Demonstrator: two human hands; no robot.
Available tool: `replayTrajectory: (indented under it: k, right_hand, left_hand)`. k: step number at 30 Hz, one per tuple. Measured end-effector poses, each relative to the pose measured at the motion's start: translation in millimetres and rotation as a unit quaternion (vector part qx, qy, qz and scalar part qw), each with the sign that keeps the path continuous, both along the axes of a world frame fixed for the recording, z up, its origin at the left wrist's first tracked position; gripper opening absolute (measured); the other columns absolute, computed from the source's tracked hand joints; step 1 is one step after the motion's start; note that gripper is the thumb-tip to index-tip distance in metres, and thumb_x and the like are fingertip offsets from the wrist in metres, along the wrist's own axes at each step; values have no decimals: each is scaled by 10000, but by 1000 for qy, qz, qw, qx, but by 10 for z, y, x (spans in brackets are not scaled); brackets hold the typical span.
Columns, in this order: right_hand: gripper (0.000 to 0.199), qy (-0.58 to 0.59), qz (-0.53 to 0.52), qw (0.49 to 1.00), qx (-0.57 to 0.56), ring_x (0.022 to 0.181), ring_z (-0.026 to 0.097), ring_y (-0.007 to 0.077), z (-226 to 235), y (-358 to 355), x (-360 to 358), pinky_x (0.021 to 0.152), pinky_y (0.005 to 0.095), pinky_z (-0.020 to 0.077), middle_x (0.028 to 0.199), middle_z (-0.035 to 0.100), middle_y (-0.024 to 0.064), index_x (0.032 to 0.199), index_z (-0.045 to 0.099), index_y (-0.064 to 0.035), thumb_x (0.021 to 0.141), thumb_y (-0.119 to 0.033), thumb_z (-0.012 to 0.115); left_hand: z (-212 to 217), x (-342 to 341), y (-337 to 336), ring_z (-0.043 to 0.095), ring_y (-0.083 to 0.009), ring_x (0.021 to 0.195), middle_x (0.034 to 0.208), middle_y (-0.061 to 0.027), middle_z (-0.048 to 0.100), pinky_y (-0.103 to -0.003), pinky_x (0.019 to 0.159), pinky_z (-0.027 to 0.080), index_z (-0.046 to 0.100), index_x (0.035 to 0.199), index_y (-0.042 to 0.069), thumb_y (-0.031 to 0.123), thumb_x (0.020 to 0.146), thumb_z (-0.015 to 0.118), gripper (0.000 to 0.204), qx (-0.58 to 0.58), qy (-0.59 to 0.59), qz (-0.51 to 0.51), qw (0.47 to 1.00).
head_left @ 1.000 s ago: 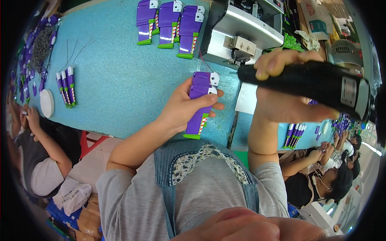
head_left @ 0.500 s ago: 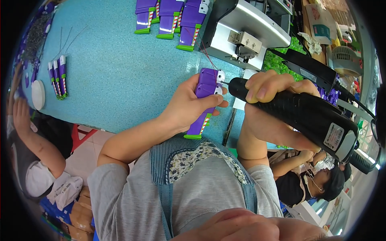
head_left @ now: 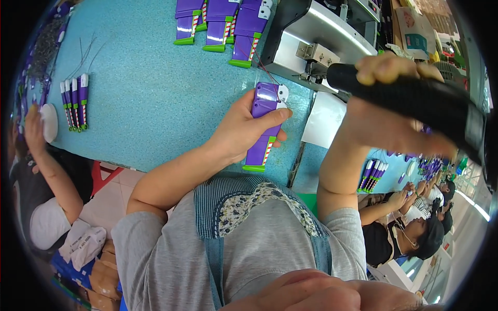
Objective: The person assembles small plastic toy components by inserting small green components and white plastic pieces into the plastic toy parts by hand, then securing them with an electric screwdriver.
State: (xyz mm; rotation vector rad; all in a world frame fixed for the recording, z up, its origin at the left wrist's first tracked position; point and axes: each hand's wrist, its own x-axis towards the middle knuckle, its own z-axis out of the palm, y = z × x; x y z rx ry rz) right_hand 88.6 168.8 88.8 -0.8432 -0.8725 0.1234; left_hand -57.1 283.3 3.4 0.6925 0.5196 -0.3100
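Observation:
My left hand (head_left: 233, 127) is closed around a purple plastic piece (head_left: 265, 96) with a white hinge-like end, a green foot and a red-and-white striped edge, held just over the table. Thin red wires run from its upper end toward the similar pieces above. In my right hand (head_left: 376, 124) is a thick black electric screwdriver (head_left: 410, 101), blurred by motion. Its nose is by the front of a silver-and-black screw feeder (head_left: 311, 36), apart from the purple piece; whether the bit touches the feeder I cannot tell.
Several matching purple pieces (head_left: 243, 49) lie at the table's far side. A white paper (head_left: 326, 122) lies below the feeder. Narrow purple pieces (head_left: 74, 106) with wires and a white disc (head_left: 49, 123) are at left, near a co-worker's hand (head_left: 35, 129). Other people sit at right.
The screwdriver has left the purple piece and moved up and right to the feeder. My left hand stays with the piece. At left, one more narrow piece has joined the row.

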Motion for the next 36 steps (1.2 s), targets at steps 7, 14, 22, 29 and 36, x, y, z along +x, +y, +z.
replayTrajectory:
  k: [7,14,22,29,36]
  right_hand:
    - [913,19,7,999,-31,575,544,235,-60,-57,-265,575,361,446,772,593,159,1182,520,-54,759,-841,333]
    - [910,26,-32,999,-36,499,499,228,-134,-66,-612,524,352,429,706,556,150,1146,488,-35,736,-842,386]
    - [941,47,-17,998,-47,546,535,254,-219,-74,-616,546,361,453,715,569,167,1142,480,-27,679,-845,453]
    - [924,53,4,997,-55,533,516,218,-129,-16,-498,539,348,426,709,549,134,1210,470,-43,763,-838,321]
    - [926,-20,-12,999,-23,623,566,250,-62,33,123,580,348,465,765,601,164,1125,521,-39,731,-860,350]
  left_hand:
    - [-41,-50,-30,623,-161,728,1069,-133,620,-306,610,530,420,1232,45,-9,822,622,460,-8,-45,24,999]
    - [-19,7,-78,613,-170,712,1012,-108,608,-315,571,515,403,1173,51,-42,802,604,432,-40,-37,35,998]
    - [-91,-18,-90,613,-168,700,1023,-109,600,-307,555,511,397,1165,67,-50,811,589,419,-39,-27,50,998]
    - [13,-3,-40,620,-173,709,1027,-110,599,-310,558,514,396,1171,49,-40,818,597,415,-40,-6,39,998]
    - [16,6,-58,612,-165,699,1060,-126,619,-307,595,526,393,1244,49,-24,811,616,493,-13,-52,-7,999]
